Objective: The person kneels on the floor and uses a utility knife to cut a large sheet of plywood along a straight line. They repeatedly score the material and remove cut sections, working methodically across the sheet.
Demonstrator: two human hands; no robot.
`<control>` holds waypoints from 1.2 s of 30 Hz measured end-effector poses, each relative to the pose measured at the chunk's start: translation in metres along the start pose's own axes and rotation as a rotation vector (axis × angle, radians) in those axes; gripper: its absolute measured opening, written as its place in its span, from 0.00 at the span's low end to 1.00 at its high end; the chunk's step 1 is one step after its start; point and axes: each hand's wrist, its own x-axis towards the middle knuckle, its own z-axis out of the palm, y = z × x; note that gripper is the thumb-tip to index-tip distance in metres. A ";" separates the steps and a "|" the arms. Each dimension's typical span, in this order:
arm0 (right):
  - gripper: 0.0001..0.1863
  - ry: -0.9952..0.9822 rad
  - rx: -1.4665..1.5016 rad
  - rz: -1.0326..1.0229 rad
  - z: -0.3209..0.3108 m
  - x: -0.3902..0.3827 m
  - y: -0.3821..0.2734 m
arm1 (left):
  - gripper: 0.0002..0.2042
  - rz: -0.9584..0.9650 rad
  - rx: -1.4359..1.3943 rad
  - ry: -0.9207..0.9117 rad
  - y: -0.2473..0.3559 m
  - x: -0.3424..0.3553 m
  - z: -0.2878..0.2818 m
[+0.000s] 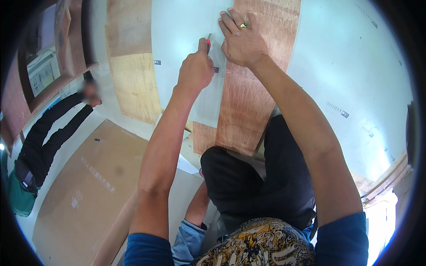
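My left hand (195, 71) is closed around a red-handled cutting tool (208, 43), its blade on the pale sheet (181, 26) beside a long plywood strip (250, 111). A thin line runs along the sheet by the blade. My right hand (243, 44), with a ring on one finger, lies spread on the upper part of the plywood strip, just right of the tool. The rest of the tool is hidden by my left hand.
At left, a co-worker in black (44, 124) reaches toward a wooden frame (71, 40). A large brown board (88, 186) lies below. Another person's bare limb with denim (191, 239) shows beneath my left arm. A wide pale sheet (346, 66) extends to the right.
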 end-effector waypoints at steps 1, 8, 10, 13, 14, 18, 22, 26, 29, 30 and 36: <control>0.34 0.000 0.006 0.006 -0.002 0.001 0.001 | 0.25 -0.010 -0.002 0.001 0.002 0.000 -0.001; 0.34 -0.034 -0.077 0.016 -0.007 -0.002 -0.003 | 0.27 -0.031 0.026 -0.048 -0.009 -0.024 0.011; 0.33 -0.021 -0.070 0.020 -0.008 0.000 -0.004 | 0.28 -0.042 0.059 -0.032 -0.014 -0.033 0.016; 0.33 -0.048 -0.094 0.022 -0.012 -0.001 -0.007 | 0.30 -0.059 0.019 -0.076 -0.014 -0.036 0.011; 0.34 -0.038 -0.010 0.023 -0.008 0.001 -0.006 | 0.30 -0.069 0.019 -0.077 -0.013 -0.037 0.011; 0.35 -0.015 0.146 0.028 0.001 0.010 -0.001 | 0.31 -0.069 0.010 -0.072 -0.015 -0.037 0.010; 0.35 0.002 0.180 0.035 0.004 0.009 -0.001 | 0.31 -0.066 0.010 -0.061 -0.017 -0.035 0.015; 0.35 0.003 0.149 0.030 0.004 0.007 -0.001 | 0.30 -0.078 0.048 -0.054 -0.012 -0.038 0.020; 0.35 0.009 0.152 0.028 0.000 0.007 -0.004 | 0.31 -0.064 0.051 -0.045 -0.019 -0.041 0.022; 0.35 0.020 0.147 0.028 0.001 0.008 -0.003 | 0.31 -0.059 0.048 -0.049 -0.020 -0.041 0.023; 0.35 0.051 0.099 0.014 0.004 0.008 0.002 | 0.32 -0.028 0.048 -0.035 -0.038 -0.065 0.041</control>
